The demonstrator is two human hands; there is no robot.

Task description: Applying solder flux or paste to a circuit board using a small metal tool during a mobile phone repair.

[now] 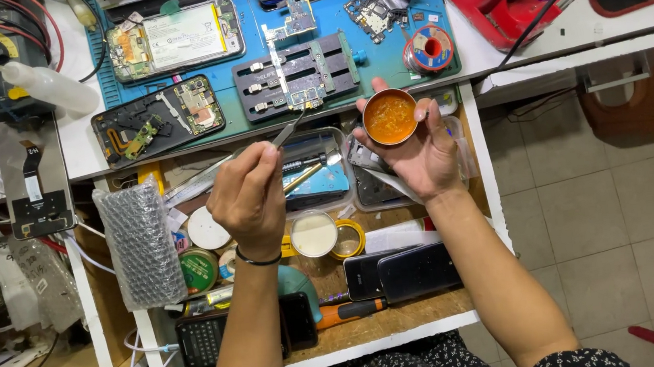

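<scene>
Head view: the left hand is curled tight around tweezers (tips up toward the dark board holder). The right hand, fingers cupped, grips a small round tin of orange paste over the open drawer.

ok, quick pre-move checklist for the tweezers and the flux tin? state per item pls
1. Left hand grips tweezers: ok.
2. Right hand holds the round tin steady, open side up: ok.
3. Tin has orange paste in it: ok.
4. Tweezer tips carry anything: cannot tell, too small.
5. Small board sits in the grey holder on the blue mat: ok; clamped or not, cannot tell.
6. Path from tweezers to tin is free of other things: ok.
</scene>
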